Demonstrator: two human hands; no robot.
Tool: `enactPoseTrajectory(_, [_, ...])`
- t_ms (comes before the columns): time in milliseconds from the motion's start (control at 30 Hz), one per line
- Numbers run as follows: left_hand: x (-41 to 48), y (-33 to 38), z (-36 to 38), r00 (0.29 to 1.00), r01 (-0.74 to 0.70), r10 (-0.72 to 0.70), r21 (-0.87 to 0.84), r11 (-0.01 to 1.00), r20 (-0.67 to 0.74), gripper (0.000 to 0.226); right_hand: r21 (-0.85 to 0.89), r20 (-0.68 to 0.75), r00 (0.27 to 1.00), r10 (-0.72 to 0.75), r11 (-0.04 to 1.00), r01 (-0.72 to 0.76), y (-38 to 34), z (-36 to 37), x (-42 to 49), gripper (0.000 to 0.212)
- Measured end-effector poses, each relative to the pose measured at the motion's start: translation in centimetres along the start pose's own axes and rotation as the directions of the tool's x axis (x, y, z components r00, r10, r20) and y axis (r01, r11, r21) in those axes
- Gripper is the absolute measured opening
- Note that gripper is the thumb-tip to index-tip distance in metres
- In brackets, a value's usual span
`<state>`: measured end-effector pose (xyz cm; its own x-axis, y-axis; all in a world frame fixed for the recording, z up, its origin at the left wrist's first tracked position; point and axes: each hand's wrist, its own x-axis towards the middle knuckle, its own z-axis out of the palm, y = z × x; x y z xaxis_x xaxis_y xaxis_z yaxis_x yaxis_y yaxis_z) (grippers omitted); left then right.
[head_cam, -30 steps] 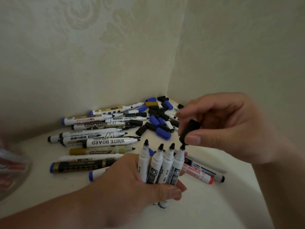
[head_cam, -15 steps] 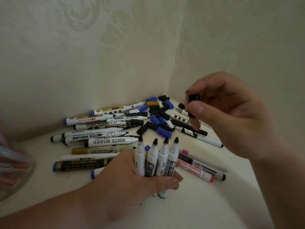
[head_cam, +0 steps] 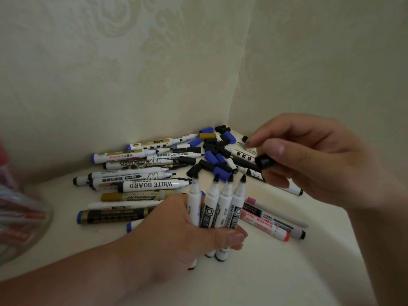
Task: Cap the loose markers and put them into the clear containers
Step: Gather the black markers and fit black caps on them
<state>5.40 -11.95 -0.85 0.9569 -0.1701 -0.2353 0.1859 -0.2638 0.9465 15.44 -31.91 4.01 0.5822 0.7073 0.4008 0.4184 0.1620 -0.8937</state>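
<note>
My left hand (head_cam: 176,230) grips a bundle of several white uncapped markers (head_cam: 223,202), black tips up. My right hand (head_cam: 309,160) pinches a black cap (head_cam: 264,161) between thumb and fingers, above and to the right of the tips, apart from them. A pile of loose markers (head_cam: 154,184) lies on the white surface in the corner. Behind the bundle sits a heap of loose black and blue caps (head_cam: 215,155). A clear container (head_cam: 19,219) with red-labelled markers inside shows blurred at the left edge.
Two patterned walls (head_cam: 154,74) meet in a corner just behind the caps. More markers, one with a red end (head_cam: 265,226), lie to the right of my left hand. The white surface (head_cam: 276,272) runs on toward the front right.
My right hand raised the black cap away from the marker tips, then brought it back down and to the left, closer to the bundle. My left hand kept holding the bundle.
</note>
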Motion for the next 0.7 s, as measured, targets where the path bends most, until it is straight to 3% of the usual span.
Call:
enactPoseTrajectory(100, [0.0, -0.1, 0.0, 1.000, -0.008, 0.008, 0.003, 1.000, -0.007, 0.028, 0.034, -0.028, 1.000, -0.001, 0.999, 0.002, 0.1, 0.4, 0.0, 0.024])
enactPoseTrajectory(200, [0.0, -0.1, 0.0, 1.000, -0.026, 0.026, 0.005, 1.000, 0.005, 0.033, -0.039, -0.040, 0.998, -0.043, 0.998, 0.041, 0.2, 0.9, 0.1, 0.018])
enactPoseTrajectory(400, [-0.1, -0.2, 0.0, 0.997, -0.071, 0.071, -0.030, 0.997, 0.021, 0.016, -0.140, -0.035, 0.993, -0.109, 0.985, 0.103, 0.2, 1.7, 0.2, 0.015])
enactPoseTrajectory(533, [-0.1, 0.0, 0.2, 0.998, -0.052, 0.054, -0.061, 0.997, 0.018, 0.015, -0.244, 0.020, 1.000, -0.018, 0.969, 0.022, 0.4, 1.6, 0.0, 0.020])
enactPoseTrajectory(700, [-0.1, -0.4, 0.2, 0.998, -0.065, 0.065, -0.062, 0.996, -0.003, 0.041, -0.176, 0.055, 0.992, 0.114, 0.979, -0.103, -0.6, 0.8, -0.7, 0.023])
